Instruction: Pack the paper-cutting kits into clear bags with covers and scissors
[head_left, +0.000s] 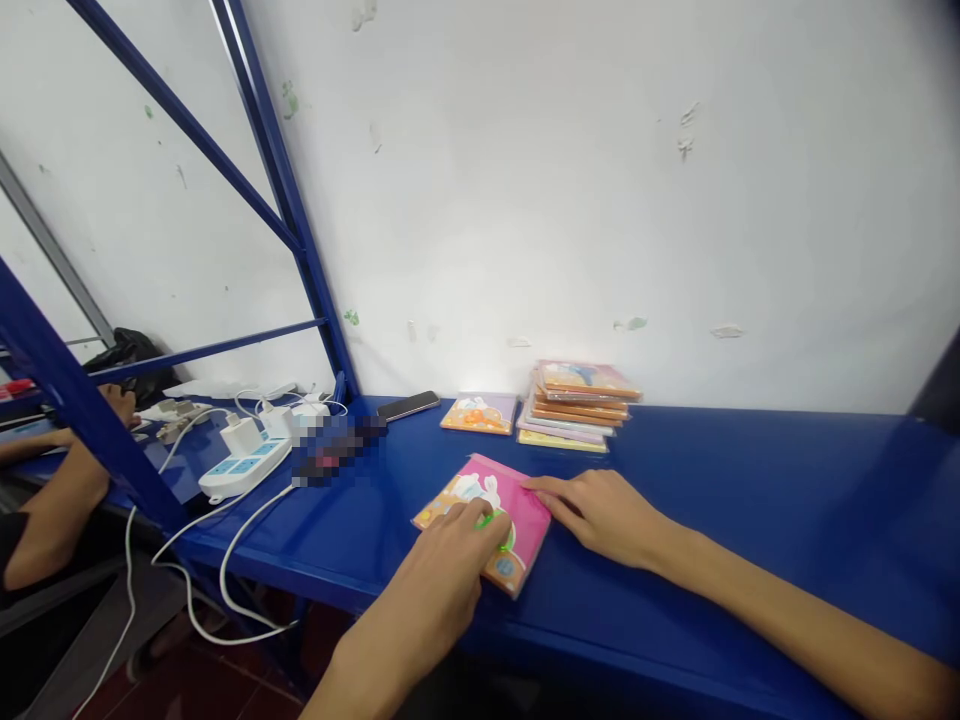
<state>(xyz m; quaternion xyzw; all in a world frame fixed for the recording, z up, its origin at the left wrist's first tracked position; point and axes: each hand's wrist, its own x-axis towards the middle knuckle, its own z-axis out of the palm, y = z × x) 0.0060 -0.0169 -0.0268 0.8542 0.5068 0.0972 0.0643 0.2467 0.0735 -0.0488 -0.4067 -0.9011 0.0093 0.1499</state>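
Note:
A flat, square pink packet (531,508) with a white rabbit and orange patches on its front lies near the table's front edge. My left hand (450,560) rests over its lower left part with curled fingers. A small bright green thing (491,520) shows at those fingertips; whether it is loose or printed I cannot tell. At the packet's right edge my right hand (600,510) has its thumb and forefinger closed on the border. Behind, a similar lilac and orange packet (480,414) lies flat beside a stack of packets (577,405).
The blue table (750,480) meets a white wall. At the left are a phone (409,405), a white power strip (247,468) with plugs, loose white cables (225,560) and a blue metal frame (307,250). Another person's arm (71,490) is beyond the frame.

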